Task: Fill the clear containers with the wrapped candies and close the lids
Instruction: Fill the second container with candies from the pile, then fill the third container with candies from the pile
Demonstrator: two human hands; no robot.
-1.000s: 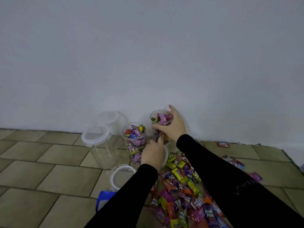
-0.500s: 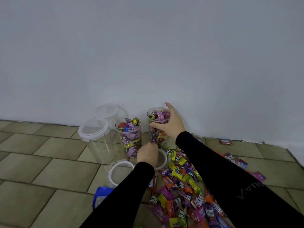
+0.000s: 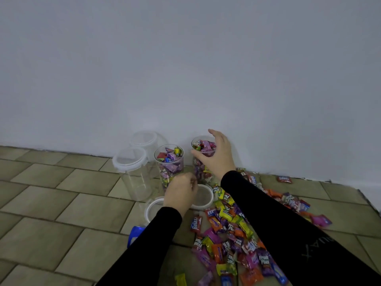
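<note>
By the wall, the right hand (image 3: 218, 159) spread open over the upright, candy-filled container (image 3: 201, 162), mouth up, while the left hand (image 3: 181, 193) curled over a loose lid (image 3: 204, 196).

Wrapped candies (image 3: 237, 234) in purple, pink, orange, yellow-green and red, with printed lettering, some white. Two clear containers (image 3: 169, 164) showing the same mixed wrappers through colourless walls. Two empty containers (image 3: 134, 178), colourless, with translucent whitish lids (image 3: 129, 159). Loose lids (image 3: 203, 196), white-rimmed. Sleeves (image 3: 268, 219), black, one bearing faint grey lettering. Floor tiles (image 3: 51, 203), olive-beige with dark grout lines. Wall (image 3: 185, 69), plain pale grey-white. Blue object (image 3: 135, 234) beside the left sleeve.
</note>
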